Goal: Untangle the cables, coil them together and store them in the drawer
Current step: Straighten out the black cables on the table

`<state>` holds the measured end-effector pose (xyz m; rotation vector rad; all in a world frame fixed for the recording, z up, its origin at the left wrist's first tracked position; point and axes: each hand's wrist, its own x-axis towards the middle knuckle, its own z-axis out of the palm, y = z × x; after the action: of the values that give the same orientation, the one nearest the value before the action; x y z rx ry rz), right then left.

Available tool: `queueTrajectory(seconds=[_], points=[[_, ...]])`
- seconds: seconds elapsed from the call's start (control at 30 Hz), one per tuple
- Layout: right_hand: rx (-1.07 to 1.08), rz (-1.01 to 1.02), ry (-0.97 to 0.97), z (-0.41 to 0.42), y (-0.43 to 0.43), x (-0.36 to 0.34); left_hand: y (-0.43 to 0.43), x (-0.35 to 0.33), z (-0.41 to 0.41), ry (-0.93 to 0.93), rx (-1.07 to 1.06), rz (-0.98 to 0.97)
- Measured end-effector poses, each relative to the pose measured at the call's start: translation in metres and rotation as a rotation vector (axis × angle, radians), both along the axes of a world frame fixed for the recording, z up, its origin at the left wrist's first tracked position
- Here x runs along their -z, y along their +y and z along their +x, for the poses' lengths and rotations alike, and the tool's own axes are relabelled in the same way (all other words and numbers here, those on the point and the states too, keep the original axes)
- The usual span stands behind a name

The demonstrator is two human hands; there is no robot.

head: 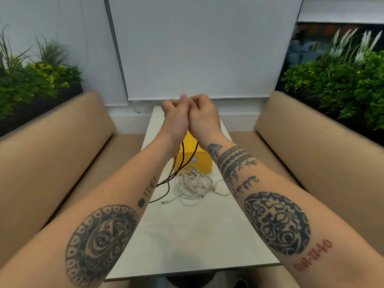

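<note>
My left hand and my right hand are raised side by side above the far end of the table, fingers curled, both gripping a black cable. Its strands hang down between my wrists and trail onto the table toward my left forearm. A loose tangle of white cables lies on the table in front of a small yellow drawer box. The box stands partly hidden behind my wrists, and its drawer front looks closed.
The narrow white table runs away from me between two tan bench seats. Planters with green plants stand behind both benches. A white roller blind covers the wall ahead.
</note>
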<state>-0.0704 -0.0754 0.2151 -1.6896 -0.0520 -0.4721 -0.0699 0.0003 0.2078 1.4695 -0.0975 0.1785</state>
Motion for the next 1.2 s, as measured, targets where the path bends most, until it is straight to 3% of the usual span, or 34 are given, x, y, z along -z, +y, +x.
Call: queueTrajectory(seconds=[0.13,0.2,0.3,0.43,0.53,0.67,0.93,1.07,1.2], points=[[-0.141,0.153,-0.069,-0.003,-0.01,-0.006,0.008,0.019,-0.01,0.042,0.154,0.044],[-0.273,0.155,-0.069,-0.01,-0.011,-0.008,0.014,0.032,-0.015,0.044,0.313,0.051],[-0.355,0.116,-0.043,-0.014,-0.016,-0.007,0.016,0.037,-0.028,0.03,0.335,0.085],[-0.293,0.094,0.04,-0.015,-0.019,0.005,0.019,0.022,-0.025,0.138,0.252,-0.106],[-0.446,0.063,0.223,-0.03,0.001,0.041,0.018,-0.004,-0.018,0.192,0.168,-0.381],[-0.566,0.309,0.249,-0.047,0.014,0.097,0.031,-0.032,0.004,0.224,0.079,-0.563],[-0.136,-0.581,0.455,-0.063,-0.149,0.178,0.092,0.021,0.037,0.376,-0.339,-0.678],[-0.022,-0.739,0.547,-0.084,-0.178,0.204,0.091,0.052,0.032,0.464,-0.362,-0.633],[-0.046,-0.855,0.582,-0.092,-0.18,0.225,0.08,0.062,0.023,0.488,-0.329,-0.593]])
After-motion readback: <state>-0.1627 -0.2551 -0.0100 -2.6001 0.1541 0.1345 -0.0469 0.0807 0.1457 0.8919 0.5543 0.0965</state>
